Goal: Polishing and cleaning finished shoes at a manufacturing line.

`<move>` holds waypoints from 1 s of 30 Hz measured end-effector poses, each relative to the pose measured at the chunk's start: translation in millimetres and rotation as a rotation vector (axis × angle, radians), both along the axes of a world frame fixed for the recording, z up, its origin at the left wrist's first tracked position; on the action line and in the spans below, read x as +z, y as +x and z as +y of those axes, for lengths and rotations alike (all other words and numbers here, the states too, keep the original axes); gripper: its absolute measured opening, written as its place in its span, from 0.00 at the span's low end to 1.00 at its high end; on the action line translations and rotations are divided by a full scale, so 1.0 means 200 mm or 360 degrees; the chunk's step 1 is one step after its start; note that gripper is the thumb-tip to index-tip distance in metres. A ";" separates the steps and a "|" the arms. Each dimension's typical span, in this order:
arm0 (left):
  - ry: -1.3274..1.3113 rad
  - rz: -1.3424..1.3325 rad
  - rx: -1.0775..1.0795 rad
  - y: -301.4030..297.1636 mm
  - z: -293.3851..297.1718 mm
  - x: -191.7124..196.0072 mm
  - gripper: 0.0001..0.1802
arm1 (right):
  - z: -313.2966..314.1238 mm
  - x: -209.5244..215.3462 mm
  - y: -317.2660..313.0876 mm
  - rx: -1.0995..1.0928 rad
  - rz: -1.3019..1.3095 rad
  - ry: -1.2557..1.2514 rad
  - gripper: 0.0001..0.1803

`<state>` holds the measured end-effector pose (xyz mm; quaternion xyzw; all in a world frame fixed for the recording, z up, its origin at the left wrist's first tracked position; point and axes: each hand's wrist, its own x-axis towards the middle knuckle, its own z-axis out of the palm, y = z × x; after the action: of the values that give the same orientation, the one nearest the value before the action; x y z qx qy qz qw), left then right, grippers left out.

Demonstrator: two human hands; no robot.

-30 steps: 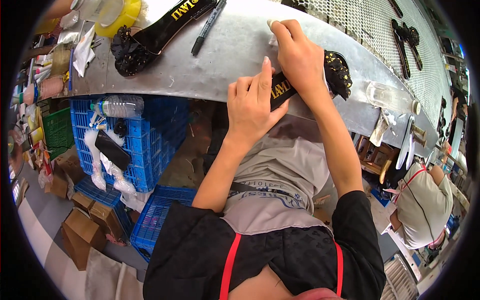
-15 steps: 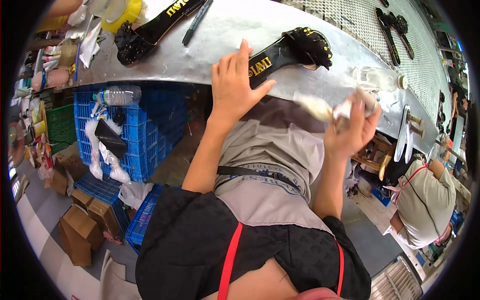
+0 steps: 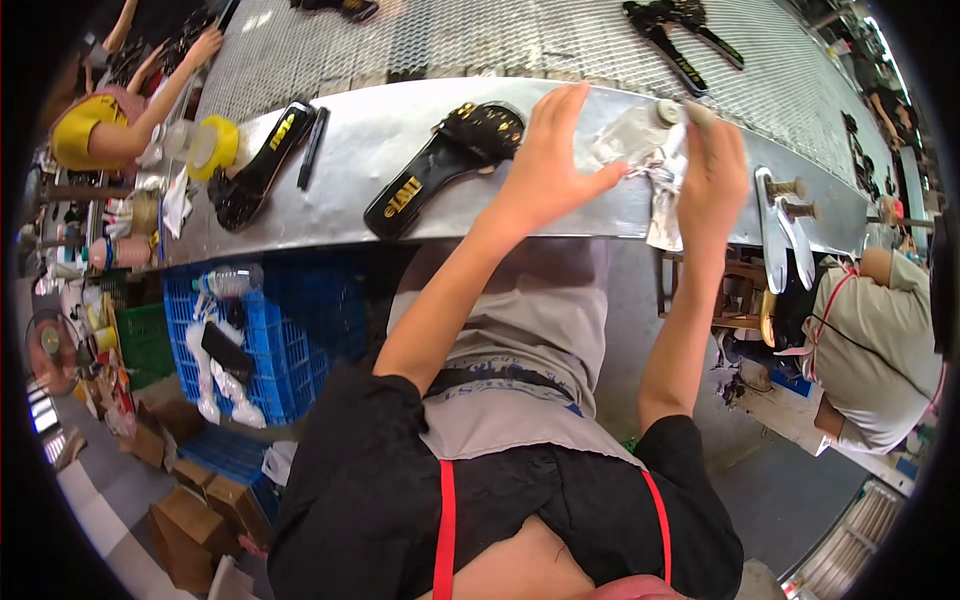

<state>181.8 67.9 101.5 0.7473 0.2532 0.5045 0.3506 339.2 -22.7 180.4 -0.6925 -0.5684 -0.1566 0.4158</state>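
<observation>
My left hand [image 3: 545, 170] is over the metal bench, open with thumb and fingers apart, holding nothing. My right hand [image 3: 714, 185] is closed on a crumpled white cloth [image 3: 664, 215], which hangs toward the bench's front edge. Between my hands a clear plastic bottle [image 3: 632, 135] lies on its side, its cap near my right fingers. Left of my left hand rests a black slide sandal [image 3: 425, 178] with a ruffled, gold-dotted strap and gold lettering on its insole. Its mate, another black sandal [image 3: 262, 165], lies farther left beside a black marker pen [image 3: 313, 148].
A mesh conveyor [image 3: 450, 45] runs beyond the bench, carrying more black sandals [image 3: 680, 40]. White-handled pliers [image 3: 785, 230] are at the bench's right end. A yellow-rimmed container [image 3: 212, 148] stands left. Below is a blue crate [image 3: 275, 345]. Co-workers sit at far left and right.
My left hand has left the sandal and moved right toward the bottle. My right hand, still with the cloth, has moved up beside the bottle. The view has shifted, showing more conveyor.
</observation>
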 end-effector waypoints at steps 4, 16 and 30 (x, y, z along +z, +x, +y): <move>-0.0037 0.0200 -0.0252 0.33 0.14 -0.05 0.45 | 0.09 0.01 0.09 0.0174 0.0192 -0.0010 0.14; -0.1219 0.0783 -0.1178 -0.29 -0.28 0.01 0.36 | -0.49 -0.24 -0.19 0.0336 0.1573 -0.0414 0.15; -0.1764 0.1030 -0.1144 -0.34 -0.17 0.11 0.34 | -0.43 -0.37 -0.20 0.0458 0.1974 -0.0522 0.15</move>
<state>114.0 33.5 123.8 0.6089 0.3013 -0.0894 0.7284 299.3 -108.5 105.5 -0.6257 -0.3269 0.4174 0.5721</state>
